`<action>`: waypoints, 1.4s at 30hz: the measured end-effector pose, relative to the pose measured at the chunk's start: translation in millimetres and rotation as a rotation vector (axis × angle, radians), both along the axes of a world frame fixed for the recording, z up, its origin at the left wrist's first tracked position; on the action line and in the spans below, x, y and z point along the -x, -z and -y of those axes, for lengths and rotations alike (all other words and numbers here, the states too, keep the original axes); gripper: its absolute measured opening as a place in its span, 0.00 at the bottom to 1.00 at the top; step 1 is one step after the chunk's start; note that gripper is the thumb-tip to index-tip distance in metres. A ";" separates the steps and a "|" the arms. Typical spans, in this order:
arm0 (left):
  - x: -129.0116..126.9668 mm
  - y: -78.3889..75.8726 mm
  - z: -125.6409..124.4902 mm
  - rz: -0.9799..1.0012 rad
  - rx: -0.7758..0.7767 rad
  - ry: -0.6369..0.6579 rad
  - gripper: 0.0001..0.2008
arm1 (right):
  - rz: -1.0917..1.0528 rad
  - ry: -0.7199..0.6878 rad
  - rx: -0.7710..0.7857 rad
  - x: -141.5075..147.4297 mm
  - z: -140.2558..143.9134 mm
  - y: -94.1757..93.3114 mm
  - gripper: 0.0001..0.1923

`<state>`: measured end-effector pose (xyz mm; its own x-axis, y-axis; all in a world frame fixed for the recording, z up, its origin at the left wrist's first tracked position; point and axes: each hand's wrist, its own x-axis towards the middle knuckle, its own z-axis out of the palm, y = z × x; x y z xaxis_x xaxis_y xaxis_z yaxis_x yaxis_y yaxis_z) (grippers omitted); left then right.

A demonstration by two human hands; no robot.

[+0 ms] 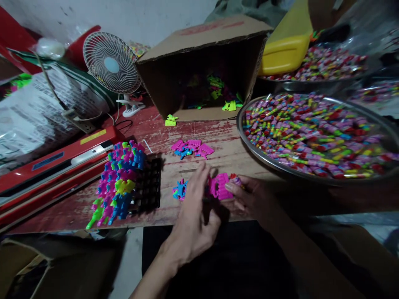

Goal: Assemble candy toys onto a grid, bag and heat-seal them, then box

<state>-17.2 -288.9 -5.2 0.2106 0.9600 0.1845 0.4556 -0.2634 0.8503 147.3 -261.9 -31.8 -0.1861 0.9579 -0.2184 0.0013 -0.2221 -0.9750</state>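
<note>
1. Two hands are working at the near edge of the worn red surface (230, 145). The left hand (193, 216) is lying palm down with its fingers spread apart and reaching toward twelve o'clock, its fingertips resting on the surface beside a pink plastic toy (218, 186).
2. The right hand (249, 195) is sitting at three o'clock from the pink plastic toy, its fingers curling together around a small wrapped candy (236, 179) and touching the toy's right edge.
3. A blue and pink toy piece (180, 190) is lying at nine o'clock from the left hand's fingers, just beside them.
4. A small heap of pink and blue toys (192, 148) is resting at twelve o'clock from the hands, apart from them.
5. A black tray (149, 185) is sitting at nine o'clock, with a pile of bright toys (120, 182) leaning over its left part.
6. A wide metal basin (249, 143) full of wrapped candies is standing at two o'clock; a second such basin is showing behind it.
7. A cardboard box (199, 45) is lying on its side at twelve o'clock, holding green toys, with one green toy (171, 120) just outside its mouth.
8. A white fan (112, 64) is standing at eleven o'clock, and a red heat sealer (52, 162) is lying at nine o'clock.
</note>
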 end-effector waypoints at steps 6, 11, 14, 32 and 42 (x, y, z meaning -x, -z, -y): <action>0.9 -10.6 -9.6 0.533 0.717 -0.098 0.21 | 0.229 -0.121 -0.266 3.2 -0.1 -13.7 0.12; 4.4 4.3 -12.8 0.738 0.738 -0.079 0.15 | 0.464 -0.093 -0.489 -7.7 2.6 -9.0 0.10; 4.2 7.1 -11.1 0.871 0.795 -0.002 0.13 | 0.376 -0.195 -0.445 -12.8 4.0 -2.2 0.10; -0.1 15.4 -3.8 1.028 0.977 -0.036 0.12 | 0.259 -0.148 -0.591 -9.5 18.5 16.1 0.08; -4.0 23.9 -6.2 0.933 0.954 0.014 0.12 | 0.245 -0.179 -0.559 -16.0 20.9 29.7 0.09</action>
